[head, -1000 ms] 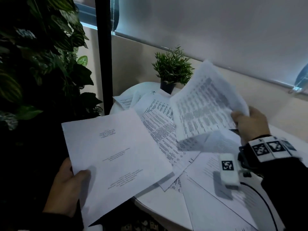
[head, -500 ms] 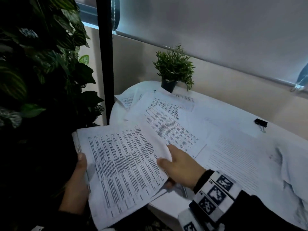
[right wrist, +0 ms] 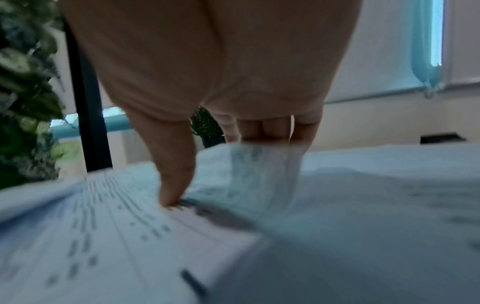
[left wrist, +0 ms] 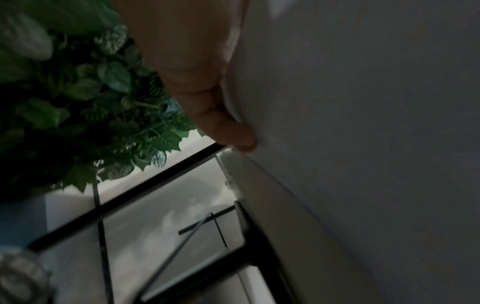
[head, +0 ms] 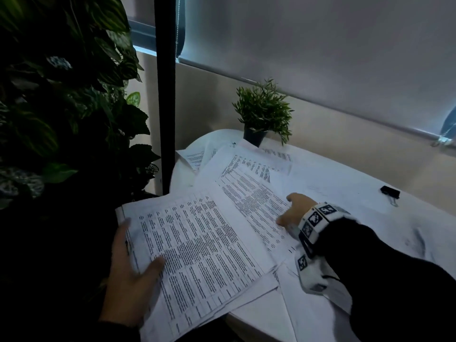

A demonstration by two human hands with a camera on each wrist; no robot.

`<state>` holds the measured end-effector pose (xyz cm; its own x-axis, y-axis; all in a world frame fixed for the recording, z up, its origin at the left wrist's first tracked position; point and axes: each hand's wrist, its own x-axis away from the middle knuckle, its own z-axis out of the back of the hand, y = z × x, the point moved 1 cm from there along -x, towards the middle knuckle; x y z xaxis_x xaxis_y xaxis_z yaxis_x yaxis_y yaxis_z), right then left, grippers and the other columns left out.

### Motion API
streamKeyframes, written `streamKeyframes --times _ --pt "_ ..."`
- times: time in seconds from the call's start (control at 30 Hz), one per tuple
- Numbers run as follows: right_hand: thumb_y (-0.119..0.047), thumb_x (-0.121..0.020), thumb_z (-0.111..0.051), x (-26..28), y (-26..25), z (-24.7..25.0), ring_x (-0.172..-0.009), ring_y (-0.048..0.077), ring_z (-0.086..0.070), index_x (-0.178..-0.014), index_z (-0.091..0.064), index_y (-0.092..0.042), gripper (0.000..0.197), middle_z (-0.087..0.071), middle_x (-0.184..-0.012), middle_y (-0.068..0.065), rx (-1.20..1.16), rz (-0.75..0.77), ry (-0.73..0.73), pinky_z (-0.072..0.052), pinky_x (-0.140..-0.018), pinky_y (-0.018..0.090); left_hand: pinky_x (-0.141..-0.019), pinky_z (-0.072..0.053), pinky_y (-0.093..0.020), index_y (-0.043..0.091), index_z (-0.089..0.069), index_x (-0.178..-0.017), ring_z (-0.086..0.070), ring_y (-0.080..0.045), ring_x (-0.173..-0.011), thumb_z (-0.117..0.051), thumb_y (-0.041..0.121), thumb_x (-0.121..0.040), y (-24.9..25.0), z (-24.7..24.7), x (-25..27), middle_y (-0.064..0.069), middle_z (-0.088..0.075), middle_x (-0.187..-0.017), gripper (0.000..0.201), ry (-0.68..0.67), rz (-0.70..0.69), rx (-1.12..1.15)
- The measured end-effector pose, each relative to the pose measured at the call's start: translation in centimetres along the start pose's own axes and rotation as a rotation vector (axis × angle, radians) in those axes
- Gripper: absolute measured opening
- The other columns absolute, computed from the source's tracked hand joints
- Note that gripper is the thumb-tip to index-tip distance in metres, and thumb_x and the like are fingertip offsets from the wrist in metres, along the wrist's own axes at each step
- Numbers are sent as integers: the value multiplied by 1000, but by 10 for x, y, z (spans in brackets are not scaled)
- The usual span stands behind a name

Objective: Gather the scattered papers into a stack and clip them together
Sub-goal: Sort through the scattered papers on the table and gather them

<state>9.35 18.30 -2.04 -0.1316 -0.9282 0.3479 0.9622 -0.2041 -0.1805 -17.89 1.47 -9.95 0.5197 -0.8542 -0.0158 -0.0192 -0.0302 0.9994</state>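
Sheet's landed on my left hand [head: 128, 280]'s gripped stack [head: 197, 253]; right hand [head: 293, 211] has let go and now pinches the next sheet [head: 254, 193] on the bench [head: 345, 183]. Clip [head: 389, 191] untouched.

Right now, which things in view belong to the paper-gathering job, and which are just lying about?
Part of the job:
- gathered stack, held by the left hand
- loose printed sheet, under the right hand
- other scattered papers
- black binder clip

Lying about:
- small potted plant
- large leafy plant
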Motion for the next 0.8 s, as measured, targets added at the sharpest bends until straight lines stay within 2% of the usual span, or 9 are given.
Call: streamKeyframes --times 0.13,0.23,0.3,0.37,0.5,0.6,0.67,0.73,0.8 --pt "-21 -92 -55 17 10 43 -106 34 -56 -116 -60 -2 32 -60 -119 19 -346 -25 442 -42 -82 32 -109 -33 -54 33 -57 -113 -25 -21 -142 -54 -9 -89 -5 1 -3 4 -28 -153 49 -91 115 -38" --pt "-15 -91 -51 37 24 77 -86 24 -53 -114 -58 -6 26 -59 -101 11 -662 40 786 -37 -70 25 -109 -33 -47 14 -56 -118 -25 -28 -143 -46 -12 -92 -4 -2 -2 -2 -33 -152 38 -118 232 67" --pt "-16 -87 -54 49 16 69 -96 26 -59 -117 -56 -12 30 -62 -112 11 -782 122 702 -49 -86 37 -103 -32 -35 11 -57 -112 -29 -27 -141 -44 -12 -93 -1 -1 -4 -2 -42 -141 33 -111 253 175" --pt "-13 -89 -52 62 6 43 -96 33 -64 -109 -54 -19 20 -61 -117 15 -857 179 440 -52 -87 52 -99 -32 -30 9 -61 -103 -35 -25 -137 -42 -5 -96 9 -7 -2 -3 -44 -137 24 -116 282 286" --pt "-14 -97 -40 109 -18 -19 -60 16 -60 -126 -35 -23 31 -57 -100 9 -604 249 -68 -53 -57 28 -88 -33 -25 12 -62 -93 -44 -17 -116 -27 38 -101 20 -12 1 0 -43 -128 44 -116 347 382" --pt "-28 -94 -42 122 -20 -43 -85 20 -61 -130 -33 -19 38 -61 -108 7 -329 341 -206 -52 -76 33 -96 -33 -32 6 -59 -109 -51 -26 -118 -43 42 -87 16 -9 3 -3 -48 -135 45 -135 364 286" --pt "-42 -94 -43 125 -17 -40 -93 19 -55 -110 -38 -18 29 -56 -103 0 -259 369 -278 -46 -79 33 -101 -33 -35 14 -56 -115 -46 -20 -121 -55 35 -87 8 -1 -2 -4 -52 -130 35 -177 396 268" --pt "-51 -93 -42 125 -9 -29 -91 19 -50 -101 -42 -20 32 -52 -91 -5 -237 378 -323 -41 -82 33 -104 -33 -39 20 -59 -114 -48 -25 -121 -66 46 -79 0 1 -3 -7 -55 -127 44 -216 358 172" --pt "-57 -92 -41 113 11 -15 -100 19 -54 -113 -50 -24 40 -60 -105 -4 -258 299 -297 -41 -94 35 -99 -35 -41 16 -58 -114 -52 -30 -113 -66 25 -84 1 -3 0 -11 -57 -117 33 -240 319 123"
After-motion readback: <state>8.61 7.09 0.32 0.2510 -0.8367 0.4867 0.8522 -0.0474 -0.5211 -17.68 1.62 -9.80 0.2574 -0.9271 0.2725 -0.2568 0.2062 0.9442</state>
